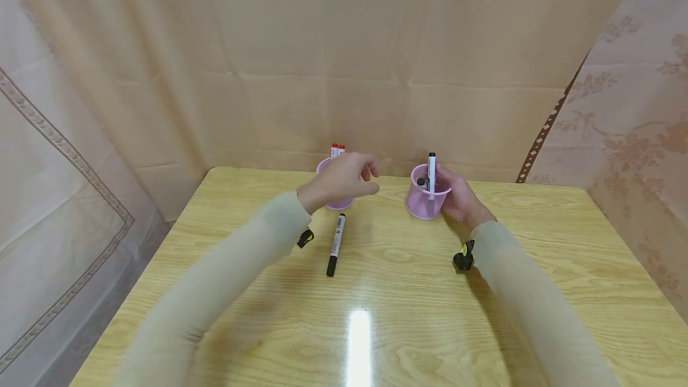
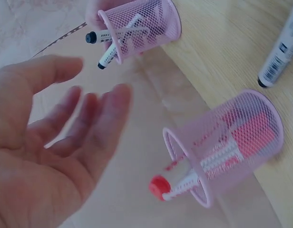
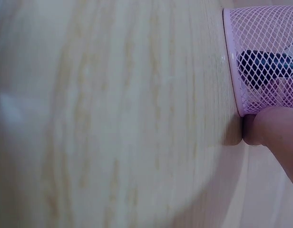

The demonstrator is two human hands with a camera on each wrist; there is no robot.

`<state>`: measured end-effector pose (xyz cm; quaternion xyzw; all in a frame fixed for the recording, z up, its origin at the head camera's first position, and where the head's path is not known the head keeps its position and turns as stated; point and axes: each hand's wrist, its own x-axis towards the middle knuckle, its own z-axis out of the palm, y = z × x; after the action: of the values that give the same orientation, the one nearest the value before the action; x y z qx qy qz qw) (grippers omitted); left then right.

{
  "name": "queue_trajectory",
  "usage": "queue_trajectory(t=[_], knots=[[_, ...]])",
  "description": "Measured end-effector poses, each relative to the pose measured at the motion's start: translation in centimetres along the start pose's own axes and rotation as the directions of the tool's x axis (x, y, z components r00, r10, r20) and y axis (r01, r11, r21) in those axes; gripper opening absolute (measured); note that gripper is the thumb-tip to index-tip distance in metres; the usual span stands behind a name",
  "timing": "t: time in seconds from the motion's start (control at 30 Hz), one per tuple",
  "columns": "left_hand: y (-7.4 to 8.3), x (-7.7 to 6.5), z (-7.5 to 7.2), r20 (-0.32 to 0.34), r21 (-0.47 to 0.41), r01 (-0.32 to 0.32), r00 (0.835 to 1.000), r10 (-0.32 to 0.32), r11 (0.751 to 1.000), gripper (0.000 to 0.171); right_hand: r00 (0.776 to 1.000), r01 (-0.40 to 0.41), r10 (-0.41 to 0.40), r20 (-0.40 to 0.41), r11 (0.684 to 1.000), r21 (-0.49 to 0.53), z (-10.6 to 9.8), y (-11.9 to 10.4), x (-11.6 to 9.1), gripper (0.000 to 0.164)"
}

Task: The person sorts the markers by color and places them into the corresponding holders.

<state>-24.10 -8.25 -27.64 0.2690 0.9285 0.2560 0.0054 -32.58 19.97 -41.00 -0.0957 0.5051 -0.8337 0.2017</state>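
My left hand (image 1: 344, 177) is in the air, overlapping the left pink mesh pen cup (image 1: 340, 204) in the head view. Its fingers are loosely bent and nothing is in them, as the left wrist view shows. Two red-capped markers (image 2: 161, 187) stand in that cup. My right hand (image 1: 461, 200) grips the right pink mesh pen cup (image 1: 421, 206) by its right side, a fingertip low near the base. Inside that cup lean black-capped whiteboard markers (image 1: 432, 173). Another black-capped marker (image 1: 337, 245) lies on the table in front of the left cup.
Both cups stand toward the back edge of the wood-grain table (image 1: 408, 297). Behind it hangs a beige curtain (image 1: 322, 46), with patterned cloth (image 1: 634, 106) on the right side. A bright light reflection shows on the tabletop near the front.
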Motion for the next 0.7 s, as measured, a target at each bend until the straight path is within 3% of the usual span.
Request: queue_trajectory(t=[0.1,0.17,0.27,0.37,0.5,0.7], knots=[[-0.5,-0.9,-0.2,0.104,0.03,0.063,0.992,-0.066,0.998,0.027,1.0,-0.005,0.005,-0.001,1.0,0.002,0.1,0.0,-0.1,0.029],[-0.9,-1.5,-0.1,0.189,0.025,0.112,0.975,-0.115,0.993,0.032,1.0,-0.008,0.008,0.002,1.0,0.008,0.1,0.0,-0.1,0.029],[-1.0,-2.1,0.2,0.306,0.033,0.204,0.93,-0.204,0.978,0.038,1.0,-0.005,0.005,0.003,1.0,0.002,-0.1,-0.1,-0.2,0.029],[-1.1,-2.6,0.8,0.387,0.125,0.261,0.875,-0.289,0.957,0.04,1.0,0.002,-0.002,0.004,1.0,-0.007,-0.3,-0.2,-0.2,0.029],[-1.4,-3.0,1.7,0.42,0.224,0.309,0.825,-0.378,0.924,0.039,1.0,0.009,-0.009,0.009,1.0,-0.004,-0.4,-0.2,-0.2,0.03],[-2.4,-3.5,2.7,0.408,0.237,0.432,0.769,-0.492,0.87,0.038,0.999,0.028,-0.027,0.033,0.999,-0.032,-0.5,-0.1,0.0,0.031]])
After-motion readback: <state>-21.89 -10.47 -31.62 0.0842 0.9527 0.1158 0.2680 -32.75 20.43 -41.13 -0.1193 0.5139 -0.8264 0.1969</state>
